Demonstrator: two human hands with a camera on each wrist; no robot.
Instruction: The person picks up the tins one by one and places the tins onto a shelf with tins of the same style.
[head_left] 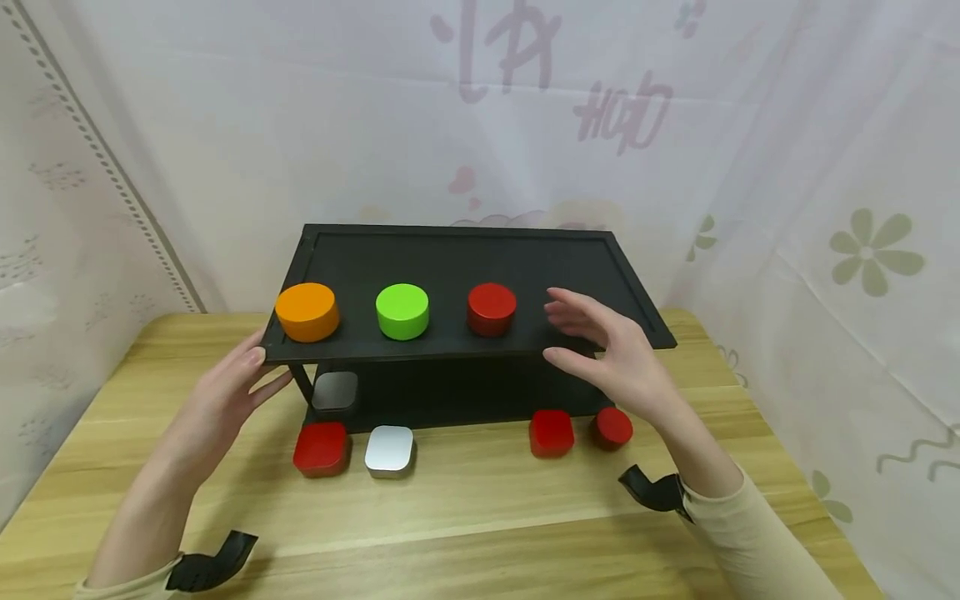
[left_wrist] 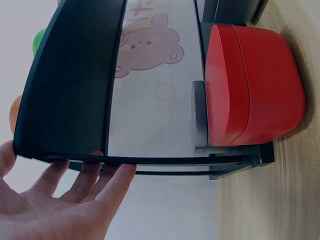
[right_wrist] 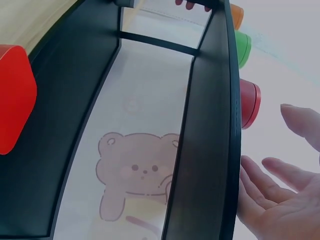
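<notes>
Cream fabric sleeves (head_left: 765,533) with black wrist straps (head_left: 213,565) lie nearest, over a pale, streaky wood-grain table (head_left: 465,542). Ahead, the left hand (head_left: 213,408) grips the left front corner of a matte black two-tier shelf (head_left: 450,258), thumb at the edge and fingers beneath. The right hand (head_left: 618,354) holds nothing, thumb and fingers parted wide, just right of a smooth red cylinder (head_left: 491,312) on the top tier. That cylinder ends a spaced row with an orange cylinder (head_left: 307,315) and a lime-green cylinder (head_left: 402,313). The step in hand looks like setting out the top row with the shelf steadied; the next move probably calls for the free hand to reach a low piece without knocking the rim. Candidates are a short red cylinder (head_left: 612,428) and a glossy red rounded-square block (head_left: 551,433) below it. Leftward sit another red rounded-square block (head_left: 321,450), a silvery, metallic-looking one (head_left: 390,450), and a dark grey one (head_left: 335,392) on the lower tier.
</notes>
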